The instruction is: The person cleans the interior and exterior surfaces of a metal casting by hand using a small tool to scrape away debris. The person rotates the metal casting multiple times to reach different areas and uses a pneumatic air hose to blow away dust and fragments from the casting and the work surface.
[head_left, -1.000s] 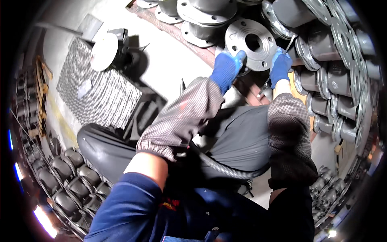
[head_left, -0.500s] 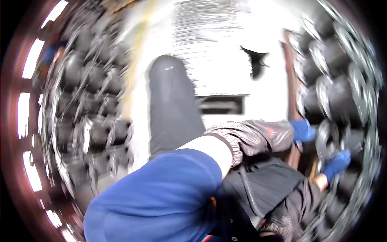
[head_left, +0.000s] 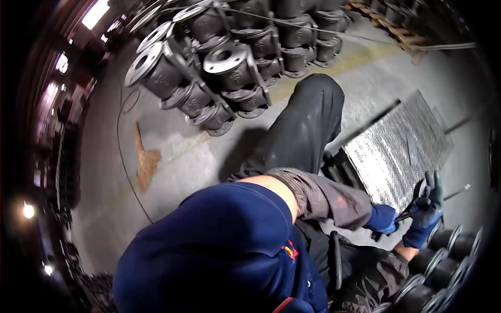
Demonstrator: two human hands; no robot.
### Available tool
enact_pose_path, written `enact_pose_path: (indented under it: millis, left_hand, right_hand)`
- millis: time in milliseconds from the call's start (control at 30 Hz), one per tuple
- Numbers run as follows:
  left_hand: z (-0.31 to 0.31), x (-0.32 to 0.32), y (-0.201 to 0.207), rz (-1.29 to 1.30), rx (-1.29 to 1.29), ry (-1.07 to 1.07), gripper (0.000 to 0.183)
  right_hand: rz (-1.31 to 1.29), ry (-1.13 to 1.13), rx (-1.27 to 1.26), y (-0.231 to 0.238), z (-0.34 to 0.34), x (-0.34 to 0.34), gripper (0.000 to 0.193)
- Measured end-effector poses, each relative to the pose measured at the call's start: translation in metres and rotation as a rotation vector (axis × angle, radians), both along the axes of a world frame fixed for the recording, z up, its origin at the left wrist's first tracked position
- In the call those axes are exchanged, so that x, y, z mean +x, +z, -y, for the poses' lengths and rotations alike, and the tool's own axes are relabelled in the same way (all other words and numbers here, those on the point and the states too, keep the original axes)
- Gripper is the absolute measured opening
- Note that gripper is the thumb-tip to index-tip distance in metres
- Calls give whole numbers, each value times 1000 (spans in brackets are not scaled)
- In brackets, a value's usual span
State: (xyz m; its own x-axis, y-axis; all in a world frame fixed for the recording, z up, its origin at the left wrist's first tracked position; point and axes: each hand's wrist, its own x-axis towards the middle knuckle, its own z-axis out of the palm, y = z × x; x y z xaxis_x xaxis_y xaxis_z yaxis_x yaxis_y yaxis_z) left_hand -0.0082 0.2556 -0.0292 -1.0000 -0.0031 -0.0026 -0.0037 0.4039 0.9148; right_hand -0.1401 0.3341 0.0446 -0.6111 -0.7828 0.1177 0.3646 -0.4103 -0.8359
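My left hand (head_left: 383, 218), in a blue work glove, is closed at the near edge of a low platform with a silvery, textured metal top (head_left: 399, 151). A dark bar-like piece shows beside it; what the fingers grip is hidden. To its right my right hand (head_left: 428, 208), in a blue glove with a dark grey palm, is raised with its fingers stretched out and apart. A dark curved piece shows close to its fingers, and I cannot tell if they touch it. My knee in black trousers (head_left: 308, 120) is bent beside the platform.
Stacked dark flanged pipe castings (head_left: 229, 68) stand ahead, with more flanged castings (head_left: 443, 261) at the lower right. A straw broom (head_left: 146, 161) and a thin cable (head_left: 125, 156) lie on the grey floor at the left. A wooden pallet (head_left: 391, 28) is at the far right.
The view has swung round: the castings on the left now stand ahead, and the broom has come into view. My right hand has moved up from the right-hand castings toward the platform, fingers spread.
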Motion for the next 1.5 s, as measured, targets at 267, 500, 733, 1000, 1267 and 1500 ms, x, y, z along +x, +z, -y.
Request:
enact_pose_path:
  millis: [267,500,733,1000,1267,1500]
  left_hand:
    - [286,149,120,-506,-353,815,34]
    - [426,312,82,638,-1005,1164,61]
    - [482,321,45,621,-1022,965,85]
    - [432,308,29,517,-1116,998,76]
    - [371,270,40,636,-1037,842,81]
    - [389,184,74,307,-995,570,72]
  right_hand:
    - [-74,-62,64,12,95,15,62]
    - [-310,228,246,60,282,152,60]
    - [-35,440,380,-41,454,230,37]
    - [-452,305,277,-142,500,266,31]
    - [-387,205,526,-132,458,258,26]
    - [-271,-30,531,-74,415,168,26]
